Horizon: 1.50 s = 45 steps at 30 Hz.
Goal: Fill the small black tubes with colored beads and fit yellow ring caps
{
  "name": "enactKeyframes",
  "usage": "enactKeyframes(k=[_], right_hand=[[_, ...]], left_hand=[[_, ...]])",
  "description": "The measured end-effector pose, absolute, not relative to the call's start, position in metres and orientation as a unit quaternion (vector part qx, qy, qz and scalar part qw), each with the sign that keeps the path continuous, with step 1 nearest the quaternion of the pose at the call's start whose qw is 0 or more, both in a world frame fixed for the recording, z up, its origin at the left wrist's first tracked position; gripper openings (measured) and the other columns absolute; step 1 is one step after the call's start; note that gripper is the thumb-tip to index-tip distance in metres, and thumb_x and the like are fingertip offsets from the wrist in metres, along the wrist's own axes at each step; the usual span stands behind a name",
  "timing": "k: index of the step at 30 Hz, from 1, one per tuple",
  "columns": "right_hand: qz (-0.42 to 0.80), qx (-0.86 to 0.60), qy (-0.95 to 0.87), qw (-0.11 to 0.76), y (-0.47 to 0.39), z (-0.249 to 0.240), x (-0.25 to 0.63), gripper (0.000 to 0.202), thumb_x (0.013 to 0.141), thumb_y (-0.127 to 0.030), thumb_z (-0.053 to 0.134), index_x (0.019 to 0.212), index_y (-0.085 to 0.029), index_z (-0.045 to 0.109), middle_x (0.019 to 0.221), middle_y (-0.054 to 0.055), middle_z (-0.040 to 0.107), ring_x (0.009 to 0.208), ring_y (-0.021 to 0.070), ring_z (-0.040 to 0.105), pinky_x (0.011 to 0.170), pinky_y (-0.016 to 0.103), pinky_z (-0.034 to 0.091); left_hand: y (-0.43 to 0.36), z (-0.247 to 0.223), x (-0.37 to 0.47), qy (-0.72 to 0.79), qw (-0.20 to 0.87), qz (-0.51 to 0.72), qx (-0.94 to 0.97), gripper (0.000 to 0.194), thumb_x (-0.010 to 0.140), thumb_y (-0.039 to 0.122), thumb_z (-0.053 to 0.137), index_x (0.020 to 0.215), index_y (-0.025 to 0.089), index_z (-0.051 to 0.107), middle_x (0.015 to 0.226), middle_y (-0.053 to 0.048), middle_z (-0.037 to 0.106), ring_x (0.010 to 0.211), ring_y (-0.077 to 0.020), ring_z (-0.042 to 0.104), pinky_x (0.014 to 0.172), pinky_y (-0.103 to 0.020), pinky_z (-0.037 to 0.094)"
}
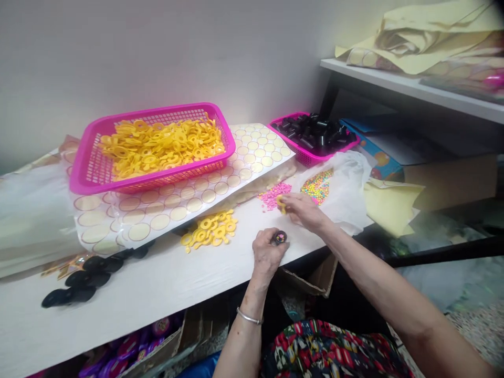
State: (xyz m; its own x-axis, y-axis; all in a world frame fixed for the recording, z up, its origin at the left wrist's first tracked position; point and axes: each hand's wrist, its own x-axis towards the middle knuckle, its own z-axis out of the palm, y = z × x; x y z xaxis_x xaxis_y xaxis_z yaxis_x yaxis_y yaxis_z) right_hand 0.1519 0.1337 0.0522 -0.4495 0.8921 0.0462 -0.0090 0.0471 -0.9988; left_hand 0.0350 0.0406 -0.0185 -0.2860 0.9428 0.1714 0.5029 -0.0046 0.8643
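Black cup (pixel 280 238) gripped in our left hand (pixel 269 253), nearer us than the pink beads (pixel 274 196); our right hand (pixel 302 209) pinches a yellow piece (pixel 281 201) beside them. Likely bead-scooping; next move needs steady cup

- The white table (pixel 153 286) runs from the lower left to the middle.
- A sheet (pixel 268 149) with lots of circles lies on it, from the left to the middle.
- Yellow rings (pixel 214 227) sit in a heap near the middle.
- Pink beads (pixel 275 197) are spread just right of the middle.
- A thin white bag (pixel 348 176) lies flat to the right of them.
- Black bits (pixel 94 273) make a row at the lower left.
- The white shelf (pixel 354 72) is at the upper right, with big papers (pixel 444 26) piled on top.
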Motion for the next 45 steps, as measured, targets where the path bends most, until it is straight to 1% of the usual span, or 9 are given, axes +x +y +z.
enactKeyframes(k=[3,7,12,17,23,31,36,39,45], right_hand=[[0.714,-0.381,-0.434,0.397,0.102,0.038,0.187,0.026,0.076,-0.041,0.057,0.075,-0.015,0.057,0.066,0.0,0.053,0.06,0.0119,0.051,0.058,0.027,0.042],[0.747,-0.401,-0.353,0.396,0.064,0.019,0.21,0.028,0.075,-0.043,0.06,0.072,-0.015,0.056,0.059,-0.001,0.053,0.052,0.0107,0.049,0.052,0.026,0.042],[0.718,-0.4,-0.429,0.374,0.031,0.019,0.204,0.026,0.077,-0.042,0.059,0.083,-0.016,0.057,0.06,-0.002,0.053,0.046,0.0071,0.043,0.044,0.02,0.032],[0.679,-0.376,-0.556,0.297,0.014,0.033,0.199,0.017,0.084,-0.037,0.05,0.085,-0.02,0.05,0.062,-0.005,0.049,0.053,0.0079,0.044,0.05,0.02,0.033],[0.496,-0.356,-0.749,0.258,0.021,0.048,0.195,0.007,0.076,-0.021,0.06,0.079,-0.019,0.053,0.074,-0.002,0.051,0.069,0.011,0.045,0.063,0.023,0.035],[0.443,-0.326,-0.783,0.292,0.036,0.059,0.181,0.004,0.08,-0.02,0.057,0.082,-0.018,0.055,0.082,0.0,0.05,0.076,0.0123,0.048,0.068,0.024,0.038],[0.354,-0.351,-0.812,0.305,0.047,0.056,0.177,0.004,0.082,-0.02,0.054,0.082,-0.017,0.051,0.083,0.002,0.049,0.078,0.0135,0.048,0.07,0.025,0.039],[0.291,-0.379,-0.832,0.282,0.06,0.048,0.172,0.01,0.082,-0.024,0.056,0.078,-0.017,0.05,0.085,0.003,0.048,0.077,0.0136,0.048,0.071,0.025,0.039],[0.212,-0.387,-0.878,0.184,0.074,0.038,0.161,0.012,0.083,-0.027,0.053,0.078,-0.016,0.052,0.082,0.003,0.05,0.072,0.0135,0.048,0.066,0.025,0.038]], left_hand=[[0.042,-0.019,0.031,0.655,0.247,0.468,0.54,0.042,0.05,0.016,0.071,0.092,0.019,0.064,0.084,-0.002,0.063,0.073,-0.0151,0.055,0.066,-0.028,0.048],[0.032,-0.012,0.03,0.596,0.277,0.549,0.516,0.048,0.055,0.013,0.066,0.102,0.018,0.061,0.102,-0.006,0.059,0.074,-0.0124,0.055,0.063,-0.024,0.047],[-0.003,0.013,0.045,0.577,0.436,0.586,0.365,0.02,0.069,0.029,0.065,0.082,0.014,0.066,0.07,-0.001,0.061,0.062,-0.0094,0.053,0.059,-0.021,0.043],[-0.02,0.03,0.058,0.549,0.605,0.502,0.283,0.023,0.063,0.033,0.071,0.068,0.011,0.066,0.049,0.002,0.053,0.042,-0.0038,0.04,0.039,-0.016,0.027],[-0.01,0.036,0.058,0.563,0.57,0.561,0.209,0.021,0.057,0.027,0.075,0.064,0.009,0.065,0.047,0.003,0.054,0.039,-0.0021,0.038,0.038,-0.015,0.026],[-0.001,0.041,0.056,0.532,0.545,0.618,0.194,0.02,0.056,0.026,0.076,0.065,0.011,0.066,0.053,0.002,0.059,0.041,-0.0034,0.043,0.04,-0.015,0.029],[0.006,0.031,0.045,0.556,0.476,0.644,0.224,0.026,0.063,0.031,0.071,0.078,0.011,0.068,0.065,-0.002,0.064,0.05,-0.0053,0.047,0.048,-0.018,0.036],[0.015,0.017,0.036,0.581,0.439,0.649,0.218,0.03,0.064,0.034,0.07,0.082,0.01,0.067,0.065,-0.001,0.062,0.052,-0.0054,0.045,0.05,-0.018,0.035],[0.026,0.004,0.032,0.575,0.473,0.611,0.27,0.03,0.068,0.036,0.065,0.081,0.009,0.066,0.054,0.003,0.053,0.049,-0.0055,0.04,0.048,-0.019,0.031]])
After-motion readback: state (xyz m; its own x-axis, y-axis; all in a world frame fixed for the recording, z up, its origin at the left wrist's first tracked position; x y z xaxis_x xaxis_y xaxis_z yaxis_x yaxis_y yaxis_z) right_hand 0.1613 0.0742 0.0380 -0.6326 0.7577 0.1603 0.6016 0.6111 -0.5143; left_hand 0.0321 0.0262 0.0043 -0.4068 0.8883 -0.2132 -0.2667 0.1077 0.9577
